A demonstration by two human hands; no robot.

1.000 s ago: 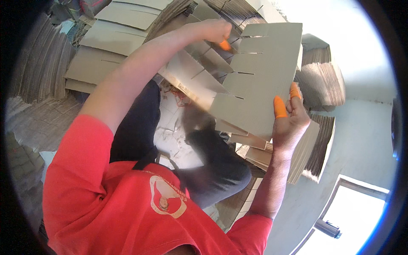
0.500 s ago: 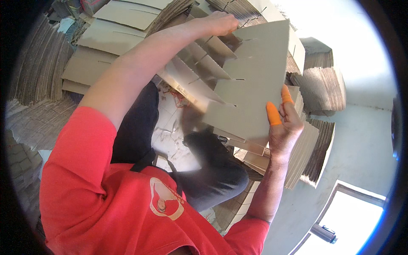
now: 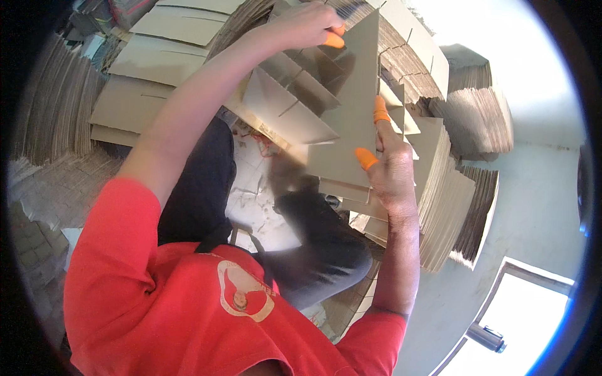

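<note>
A tan slotted cardboard sheet (image 3: 351, 106) stands tilted across several cardboard divider strips (image 3: 307, 88), forming a grid; some strip ends show beyond its right edge. My right hand (image 3: 392, 169) grips that sheet by its right side, one orange-covered finger along the edge and the orange-covered thumb on the face. At the far end, my left hand (image 3: 307, 26) is closed, with orange covers on two fingertips, close beside the sheet and strips. What lies between those left fingers is hidden.
Stacked cardboard sheets (image 3: 163, 56) lie at the left and more cardboard stacks (image 3: 483, 113) stand at the right against a pale wall (image 3: 527, 207). My dark-trousered legs (image 3: 313, 250) are below the grid. A bright opening (image 3: 520, 326) is at lower right.
The sheet has turned more edge-on and shifted left, so strip ends now show on its right. My right hand moved left with it; my left hand moved slightly left and farther away.
</note>
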